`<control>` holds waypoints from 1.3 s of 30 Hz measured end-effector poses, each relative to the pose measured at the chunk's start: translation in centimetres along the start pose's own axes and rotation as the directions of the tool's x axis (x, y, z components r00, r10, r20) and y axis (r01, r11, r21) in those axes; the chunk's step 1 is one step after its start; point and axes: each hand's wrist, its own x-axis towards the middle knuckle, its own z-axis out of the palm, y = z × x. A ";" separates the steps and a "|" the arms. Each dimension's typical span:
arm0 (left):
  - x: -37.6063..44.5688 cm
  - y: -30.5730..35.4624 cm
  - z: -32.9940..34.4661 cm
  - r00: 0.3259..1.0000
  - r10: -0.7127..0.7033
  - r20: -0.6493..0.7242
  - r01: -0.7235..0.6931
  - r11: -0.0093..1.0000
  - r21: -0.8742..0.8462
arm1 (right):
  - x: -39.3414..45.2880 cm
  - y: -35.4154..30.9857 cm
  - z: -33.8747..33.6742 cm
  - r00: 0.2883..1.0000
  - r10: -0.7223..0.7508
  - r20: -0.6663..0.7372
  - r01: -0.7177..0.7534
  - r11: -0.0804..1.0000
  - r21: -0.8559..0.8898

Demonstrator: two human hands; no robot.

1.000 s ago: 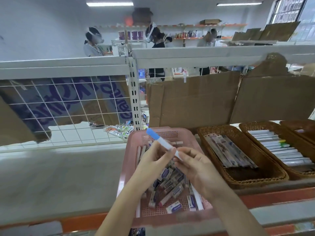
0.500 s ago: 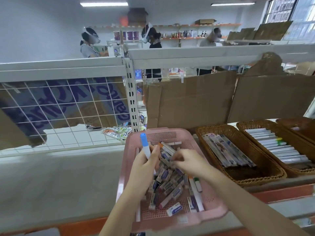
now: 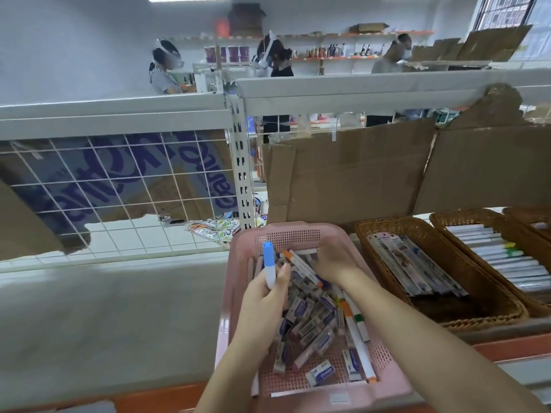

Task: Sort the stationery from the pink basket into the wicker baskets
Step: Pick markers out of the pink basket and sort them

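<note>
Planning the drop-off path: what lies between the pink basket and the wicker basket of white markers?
In the head view, another wicker basket holding flat packaged pens lies between the pink basket and the marker basket.

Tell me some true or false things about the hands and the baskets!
1. The left hand holds a white marker with a blue cap. True.
2. The right hand is inside the brown wicker basket of packaged pens. False: it reaches into the pink plastic basket.
3. The pink plastic basket is empty. False: it holds many erasers and markers.
4. The wicker baskets sit to the right of the pink one. True.
</note>
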 end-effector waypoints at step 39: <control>-0.2 -0.2 1.0 0.990 0.138 -0.039 -0.129 0.977 0.167 | -13.9 -3.0 -9.8 0.891 -0.451 0.049 0.397 0.827 0.399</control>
